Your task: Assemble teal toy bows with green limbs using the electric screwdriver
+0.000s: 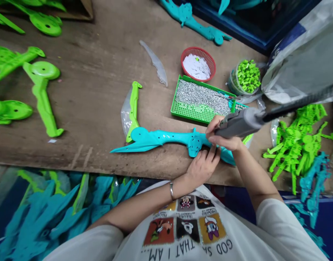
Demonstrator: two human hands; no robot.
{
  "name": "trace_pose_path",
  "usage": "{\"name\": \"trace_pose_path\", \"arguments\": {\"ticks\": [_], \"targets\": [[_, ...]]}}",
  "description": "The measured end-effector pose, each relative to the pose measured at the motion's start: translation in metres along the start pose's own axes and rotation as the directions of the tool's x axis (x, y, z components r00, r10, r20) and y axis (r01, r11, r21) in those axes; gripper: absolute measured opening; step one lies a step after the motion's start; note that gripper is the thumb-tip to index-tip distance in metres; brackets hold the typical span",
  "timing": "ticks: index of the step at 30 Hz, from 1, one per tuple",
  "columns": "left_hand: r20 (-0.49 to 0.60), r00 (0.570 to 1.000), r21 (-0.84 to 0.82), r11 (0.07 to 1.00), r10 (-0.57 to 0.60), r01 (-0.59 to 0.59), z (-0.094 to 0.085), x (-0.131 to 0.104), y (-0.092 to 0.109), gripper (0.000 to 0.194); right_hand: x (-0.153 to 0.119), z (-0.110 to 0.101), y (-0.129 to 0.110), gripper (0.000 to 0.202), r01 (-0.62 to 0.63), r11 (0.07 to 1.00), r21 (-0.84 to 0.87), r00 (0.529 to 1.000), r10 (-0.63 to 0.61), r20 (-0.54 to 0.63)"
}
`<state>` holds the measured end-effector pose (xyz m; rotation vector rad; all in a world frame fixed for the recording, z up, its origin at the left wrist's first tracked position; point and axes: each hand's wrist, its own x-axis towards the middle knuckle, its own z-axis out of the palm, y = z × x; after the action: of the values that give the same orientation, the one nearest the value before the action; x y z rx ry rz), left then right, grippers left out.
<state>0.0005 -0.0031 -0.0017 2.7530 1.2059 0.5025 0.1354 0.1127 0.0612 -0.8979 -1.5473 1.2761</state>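
Note:
A long blue plastic part (172,137) lies across the table near its front edge. Below its right half, my left hand (203,166) rests with its fingers against the part; whether they pinch anything small is hidden. My right hand (225,139) is wrapped round a grey power screwdriver (241,123), whose tip is hidden by my fingers over the right part of the blue piece. A green part with a clear curved blade (134,108) sits at the blue part's left end. Another green and clear piece shows partly behind my right wrist.
Behind the hands stand a green tray of screws (192,115), a red basket (213,70) and a tub of small green pieces (248,76). Green parts (44,101) lie at the left, more (308,145) at the right. A clear blade (155,63) lies mid-table.

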Motion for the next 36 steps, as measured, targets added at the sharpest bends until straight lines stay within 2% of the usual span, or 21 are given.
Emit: {"name": "trace_pose_path", "arguments": {"ticks": [1,3,5,7,10,13,16,21,24,27,29,33,36], "targets": [[0.001,1.000,0.012,1.000,0.002,-0.002,-0.002,0.000,0.000,0.051,0.010,-0.001,-0.001,0.029,0.043,0.999,0.030,0.999,-0.042,-0.017],[0.003,1.000,0.037,0.999,0.008,-0.008,-0.004,0.000,-0.001,0.053,0.030,-0.003,0.003,0.030,0.165,0.985,0.052,0.969,-0.152,-0.197],[0.003,1.000,0.057,0.998,0.010,-0.010,-0.005,0.000,-0.001,0.054,0.048,-0.004,0.013,0.030,0.233,0.972,-0.015,0.880,-0.217,-0.423],[0.001,1.000,0.069,0.998,0.010,-0.010,-0.005,-0.001,-0.001,0.054,0.060,-0.004,0.027,0.032,0.200,0.976,-0.088,0.828,-0.216,-0.517],[-0.014,1.000,0.083,0.997,0.009,-0.008,-0.003,-0.002,0.000,0.054,0.069,-0.005,0.045,0.039,0.147,0.980,-0.136,0.824,-0.198,-0.531],[-0.024,1.000,0.089,0.996,0.001,0.001,-0.001,-0.002,0.000,0.053,0.072,-0.005,0.053,0.039,0.178,0.975,-0.136,0.818,-0.223,-0.530],[-0.022,1.000,0.089,0.996,-0.001,0.002,-0.001,-0.002,0.001,0.054,0.072,-0.006,0.053,0.034,0.207,0.970,-0.126,0.820,-0.242,-0.518],[-0.027,1.000,0.104,0.994,0.013,-0.011,-0.002,-0.003,0.000,0.054,0.078,-0.007,0.053,0.038,0.154,0.980,-0.125,0.864,-0.195,-0.465],[0.005,1.000,0.097,0.995,0.017,-0.018,-0.002,-0.001,-0.001,0.055,0.080,-0.006,0.047,0.040,0.154,0.977,-0.146,0.859,-0.205,-0.470],[0.026,0.999,0.070,0.997,0.021,-0.023,-0.001,0.000,-0.002,0.055,0.069,-0.005,0.025,0.039,0.181,0.973,-0.146,0.824,-0.231,-0.517],[0.027,1.000,0.040,0.999,0.012,-0.013,0.002,-0.001,-0.001,0.056,0.050,-0.006,0.002,0.038,0.173,0.973,-0.156,0.809,-0.230,-0.540],[0.054,0.998,-0.072,0.997,-0.033,0.037,0.006,-0.006,0.003,0.066,-0.010,-0.011,-0.042,0.032,0.126,0.971,-0.202,0.794,-0.221,-0.566],[0.029,1.000,-0.133,0.991,0.005,-0.001,0.006,-0.006,0.007,0.070,-0.055,-0.016,-0.054,0.024,0.070,0.970,-0.232,0.756,-0.203,-0.622]]}}
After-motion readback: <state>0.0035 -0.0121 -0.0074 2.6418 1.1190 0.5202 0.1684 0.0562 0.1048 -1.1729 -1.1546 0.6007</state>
